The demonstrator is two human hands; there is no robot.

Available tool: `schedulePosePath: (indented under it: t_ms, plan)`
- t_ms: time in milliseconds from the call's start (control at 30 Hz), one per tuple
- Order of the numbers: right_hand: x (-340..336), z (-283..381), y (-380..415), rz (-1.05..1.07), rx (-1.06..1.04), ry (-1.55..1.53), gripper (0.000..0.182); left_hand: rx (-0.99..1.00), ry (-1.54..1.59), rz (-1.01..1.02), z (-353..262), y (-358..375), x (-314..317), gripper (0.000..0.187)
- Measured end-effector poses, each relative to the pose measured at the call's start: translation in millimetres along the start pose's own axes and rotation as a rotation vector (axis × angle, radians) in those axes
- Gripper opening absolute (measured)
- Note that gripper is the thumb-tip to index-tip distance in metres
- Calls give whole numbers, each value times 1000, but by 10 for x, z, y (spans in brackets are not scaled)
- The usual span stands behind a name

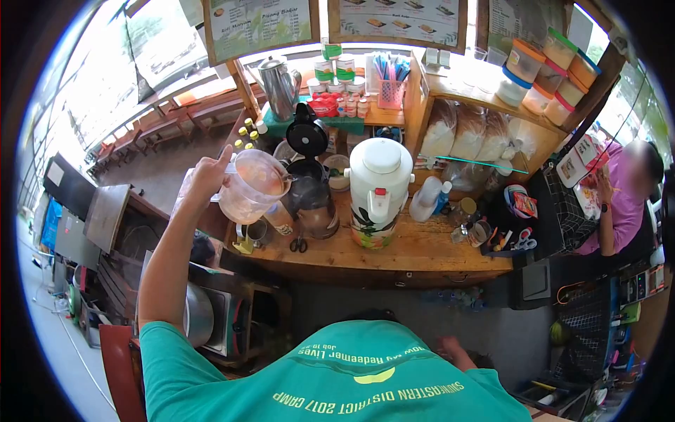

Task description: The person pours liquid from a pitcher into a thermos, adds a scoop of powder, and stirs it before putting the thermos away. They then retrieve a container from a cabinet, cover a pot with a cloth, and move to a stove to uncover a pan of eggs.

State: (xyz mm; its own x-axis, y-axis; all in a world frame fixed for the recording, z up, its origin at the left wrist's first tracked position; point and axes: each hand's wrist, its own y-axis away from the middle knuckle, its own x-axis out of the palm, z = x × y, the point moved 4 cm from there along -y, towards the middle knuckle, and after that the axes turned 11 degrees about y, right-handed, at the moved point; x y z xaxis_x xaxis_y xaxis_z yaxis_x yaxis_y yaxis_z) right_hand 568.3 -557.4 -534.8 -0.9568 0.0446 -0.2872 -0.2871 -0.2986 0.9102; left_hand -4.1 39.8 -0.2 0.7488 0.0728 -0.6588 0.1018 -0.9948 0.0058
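My left hand (214, 172) is closed around the handle of a clear plastic pitcher (242, 200), held tilted to the right. The pitcher's spout reaches over the mouth of an electric kettle (320, 218), whose black lid (307, 131) stands flipped up. The kettle rests on the wooden counter (436, 247), just left of a large white thermos jug (380, 190) with a leaf pattern. Low beside my green shirt hangs my right hand (457, 353), fingers loosely apart and nothing seen in them; the shirt partly hides it.
Black scissors (299, 245) lie at the counter's front edge. A metal jug (280, 88) and several stacked cans (335, 74) stand behind. Bread bags (467, 132) fill a shelf at right, under lidded containers (526, 60). A person in pink (626, 190) is at far right.
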Motion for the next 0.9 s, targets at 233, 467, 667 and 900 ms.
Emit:
schedulePosePath:
  t_ms: [233,467,667,900]
  plan:
    - [-47,162,132,-13,-2,65,24,60,30,20,-72,-11,39,76]
    - [44,107,92,-12,19,16,31,163,94,10,-167,8,63,73]
    - [55,83,77,22,41,28,30,193,-5,37,-275,31,69,75]
    - [85,110,123,-16,5,-17,30,232,-106,2,-257,-53,82,77]
